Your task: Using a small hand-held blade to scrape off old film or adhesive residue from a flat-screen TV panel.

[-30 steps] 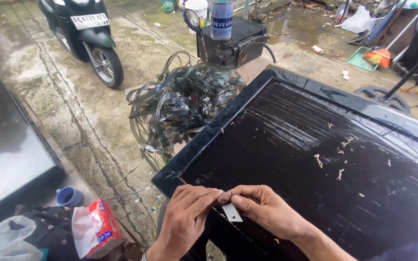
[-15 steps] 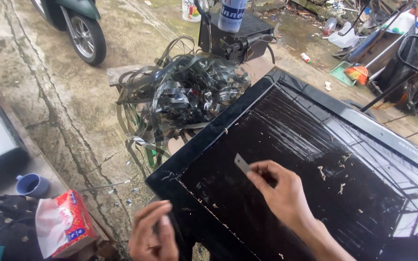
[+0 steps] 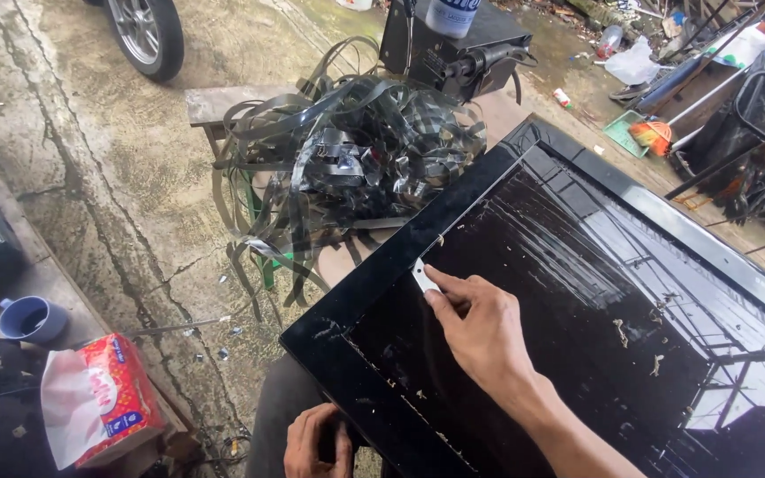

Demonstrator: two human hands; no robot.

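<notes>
The right hand (image 3: pixel 480 332) pinched a small, thin scraper blade (image 3: pixel 421 275) against the black flat screen panel (image 3: pixel 577 292), at its ten-o'clock edge. The left hand (image 3: pixel 316 443) curled around the panel's lower corner. The panel looked stiff, glossy, scratch-prone, best gripped by its frame.

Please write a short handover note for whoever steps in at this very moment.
Right hand: fingers pinch a small blade, its tip on the black panel just inside the upper-left frame edge.
Left hand: grips the panel's near corner, steadying it.
Done: scrape streaks across the upper glass; pale residue flecks lie loose.
Left: residue specks along the near-left edge.
Beside the panel: a tangle of shiny strips.
</notes>
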